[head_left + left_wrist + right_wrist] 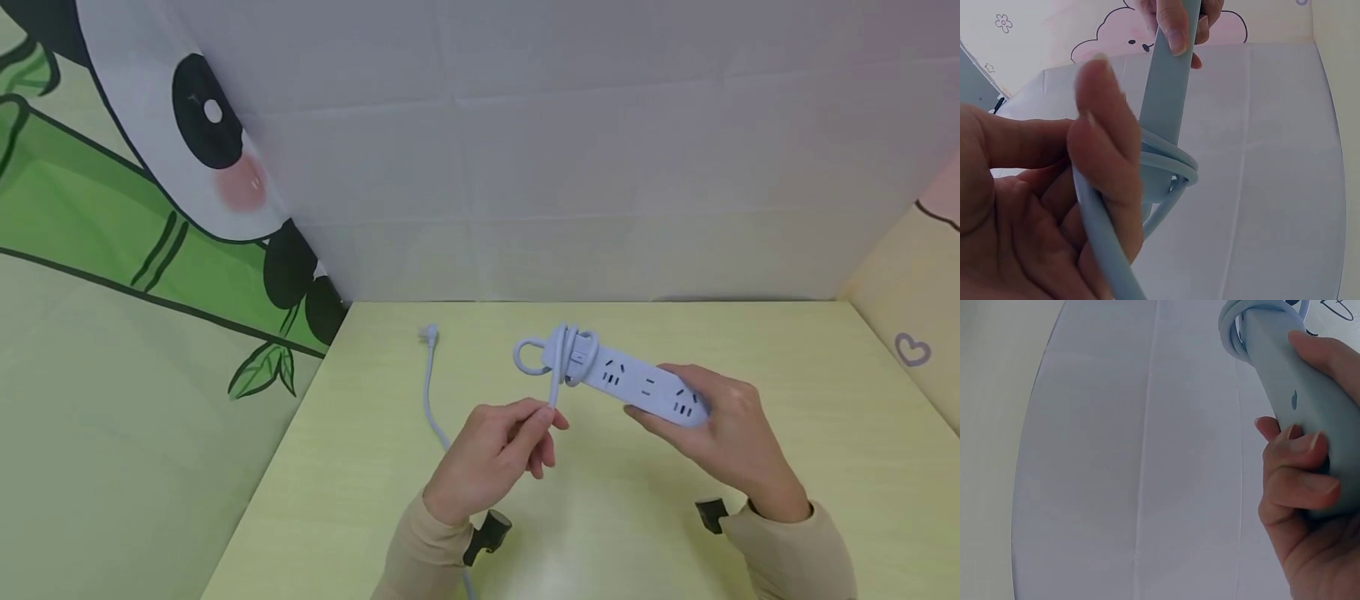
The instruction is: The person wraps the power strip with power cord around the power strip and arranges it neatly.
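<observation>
A white power strip (648, 390) is held above the table, its socket face turned up and its left end a little higher in the head view. My right hand (723, 425) grips its right end, thumb on one long edge and fingers curled round the back, as the right wrist view shows. Several turns of its cord (567, 354) wrap the left end, with a loop sticking out to the left. Just below those turns, my left hand (502, 454) pinches the cord between thumb and forefinger. The cord's plug (429, 334) lies on the table at the back left.
Loose cord (431, 400) runs from the plug toward the front, passing under the left forearm. The pale yellow table (615, 533) ends at a plain pale back wall (570, 183). Printed side panels (112, 417) flank it. Each wrist carries a small black camera (488, 533).
</observation>
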The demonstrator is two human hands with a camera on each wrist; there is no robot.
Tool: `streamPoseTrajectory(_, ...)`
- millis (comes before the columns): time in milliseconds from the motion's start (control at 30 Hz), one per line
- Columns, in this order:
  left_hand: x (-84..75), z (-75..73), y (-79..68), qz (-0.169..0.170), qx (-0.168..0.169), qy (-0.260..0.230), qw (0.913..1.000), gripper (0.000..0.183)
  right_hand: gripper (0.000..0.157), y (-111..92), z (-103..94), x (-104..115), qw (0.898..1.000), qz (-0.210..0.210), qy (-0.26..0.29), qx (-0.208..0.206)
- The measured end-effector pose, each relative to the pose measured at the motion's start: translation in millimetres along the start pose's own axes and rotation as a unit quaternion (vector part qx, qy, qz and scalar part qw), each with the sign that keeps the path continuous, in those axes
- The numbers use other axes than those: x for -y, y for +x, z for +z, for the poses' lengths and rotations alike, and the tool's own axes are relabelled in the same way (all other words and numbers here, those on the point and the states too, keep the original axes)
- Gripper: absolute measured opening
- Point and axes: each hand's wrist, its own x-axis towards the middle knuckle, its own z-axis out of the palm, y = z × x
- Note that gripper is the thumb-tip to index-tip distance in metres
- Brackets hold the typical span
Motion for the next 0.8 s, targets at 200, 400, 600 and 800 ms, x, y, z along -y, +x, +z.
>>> streamPoseTrajectory(200, 1.6, -0.4, 0.9, 0.006, 0.003, 0.018, 0.9998, 0.025, 0.047, -1, -0.6, 5, 0.999, 0.023, 0.023, 0.007)
streamPoseTrajectory(400, 2.5, -0.6, 2.0, 0.005, 0.003, 0.024, 0.9997, 0.024, 0.045, -2, -1.0, 6, 0.998, 0.045, 0.034, 0.017)
streamPoseTrajectory(600, 5.1, -1.1, 4.1, 0.007, 0.009, 0.028, 0.9996, 0.025, 0.045, -2, -1.7, 8, 0.998, 0.05, 0.041, 0.018)
streamPoseTrajectory(800, 5.5, -1.8, 4.9, 0.008, 0.01, 0.027, 0.9995, 0.024, 0.045, -1, -4.2, 11, 0.997, 0.061, 0.048, 0.026)
